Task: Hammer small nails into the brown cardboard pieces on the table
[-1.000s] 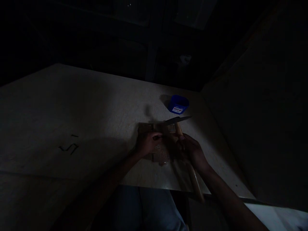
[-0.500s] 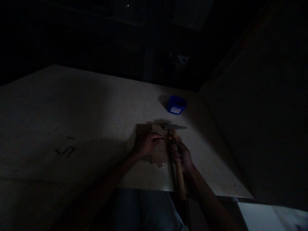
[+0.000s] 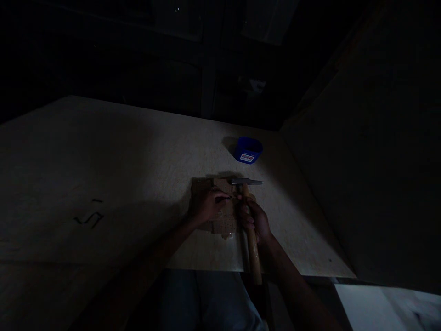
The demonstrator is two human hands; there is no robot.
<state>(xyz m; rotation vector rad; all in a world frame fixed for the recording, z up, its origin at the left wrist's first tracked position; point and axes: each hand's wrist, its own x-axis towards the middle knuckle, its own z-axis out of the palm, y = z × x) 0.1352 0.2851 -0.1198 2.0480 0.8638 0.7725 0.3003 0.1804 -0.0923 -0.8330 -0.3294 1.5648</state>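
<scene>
The scene is very dark. A small brown wooden board lies on a pale table near its front edge. My left hand rests on the board with fingers pinched on a thin dark nail. My right hand is wrapped round the wooden handle of a hammer. The hammer's metal head sits low over the board's far edge, just right of the nail.
A blue tub with a white label stands on the table behind the board. Dark marks lie on the table to the left. A tall dark panel rises at the right. My lap shows below the table edge.
The hammer has swung from a raised, tilted pose down to the board, its handle turning to point straight at me. My right hand slid closer to the head. My left hand stayed put.
</scene>
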